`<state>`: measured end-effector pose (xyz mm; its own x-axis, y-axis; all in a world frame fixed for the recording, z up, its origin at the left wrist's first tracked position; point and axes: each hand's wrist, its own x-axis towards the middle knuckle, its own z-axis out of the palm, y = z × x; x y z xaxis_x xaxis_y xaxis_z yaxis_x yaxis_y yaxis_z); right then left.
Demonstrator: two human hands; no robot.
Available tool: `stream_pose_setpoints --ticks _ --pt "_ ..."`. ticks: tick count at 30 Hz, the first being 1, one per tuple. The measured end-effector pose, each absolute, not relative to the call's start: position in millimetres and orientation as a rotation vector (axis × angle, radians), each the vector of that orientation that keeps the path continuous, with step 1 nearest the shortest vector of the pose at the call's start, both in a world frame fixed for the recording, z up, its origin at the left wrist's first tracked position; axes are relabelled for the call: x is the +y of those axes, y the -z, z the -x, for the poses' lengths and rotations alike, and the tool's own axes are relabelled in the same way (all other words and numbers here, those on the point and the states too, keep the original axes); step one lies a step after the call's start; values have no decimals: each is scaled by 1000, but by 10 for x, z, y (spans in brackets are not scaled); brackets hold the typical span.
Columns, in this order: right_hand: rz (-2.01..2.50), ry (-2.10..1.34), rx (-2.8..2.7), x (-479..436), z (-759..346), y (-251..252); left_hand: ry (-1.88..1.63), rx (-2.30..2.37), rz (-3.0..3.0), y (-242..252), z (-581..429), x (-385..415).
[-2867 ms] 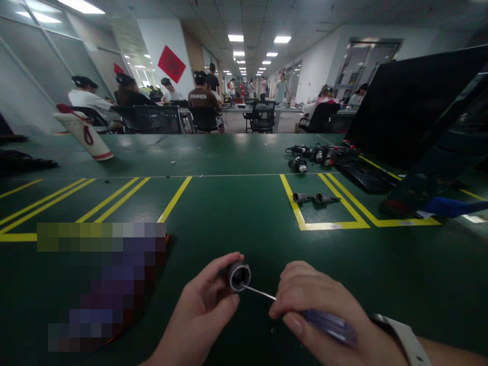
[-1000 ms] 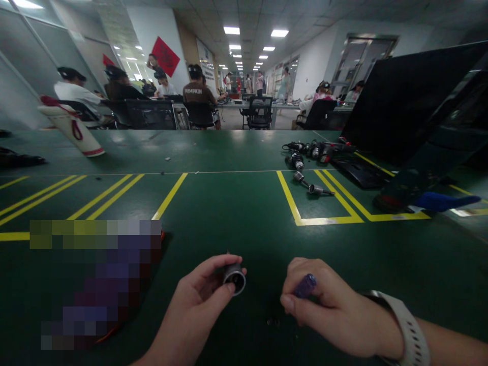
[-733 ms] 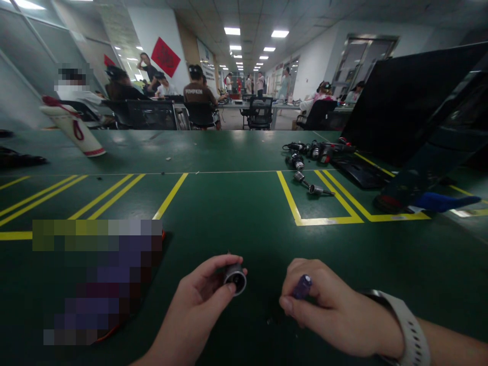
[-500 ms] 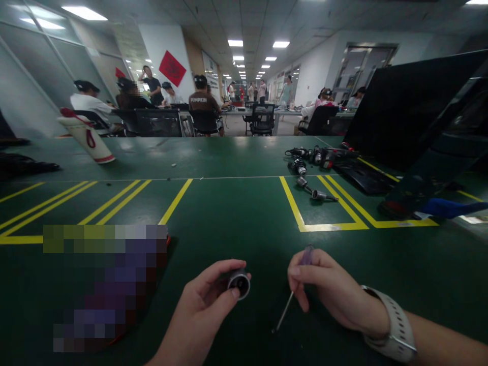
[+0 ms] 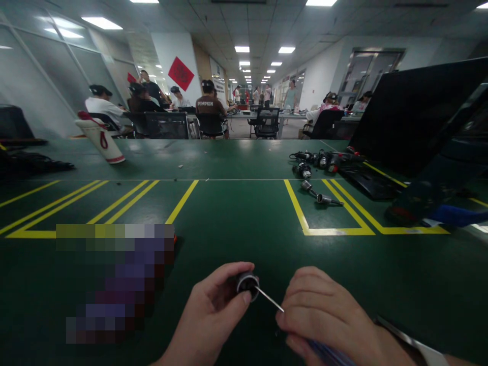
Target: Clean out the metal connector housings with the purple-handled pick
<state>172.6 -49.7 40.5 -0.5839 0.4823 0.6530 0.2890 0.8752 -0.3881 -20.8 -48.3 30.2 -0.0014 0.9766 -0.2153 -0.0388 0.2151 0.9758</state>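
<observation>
Between the thumb and fingers of my left hand (image 5: 213, 312) is a short hollow metal cylinder (image 5: 248, 276), its open end facing me. The far side of it is hidden by my fingers. My right hand (image 5: 324, 305) is wrapped round the purple handle of a screwdriver (image 5: 269, 298). Its thin shaft points up and left, and the end reaches into the cylinder's mouth. What the tip touches inside I cannot see. Both hands are close together above the green tabletop (image 5: 236, 218).
A pixelated purple object (image 5: 129, 284) lies to the left. Metal parts with stems (image 5: 328, 200) and several dark tools (image 5: 322, 160) lie at the right. Behind them stand a black screen (image 5: 412, 117) and, far left, a tilted white container (image 5: 102, 140). People sit beyond the table.
My right hand has turned the screwdriver from pointing down at the table to pointing into the cylinder. My left hand still holds the cylinder; the view has shifted slightly.
</observation>
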Motion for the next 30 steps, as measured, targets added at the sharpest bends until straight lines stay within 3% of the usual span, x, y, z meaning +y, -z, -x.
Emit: stream_pose_setpoints --ticks 30 --pt "560 -67 -2259 -531 -1638 -310 -1049 1299 -1238 -230 232 -452"
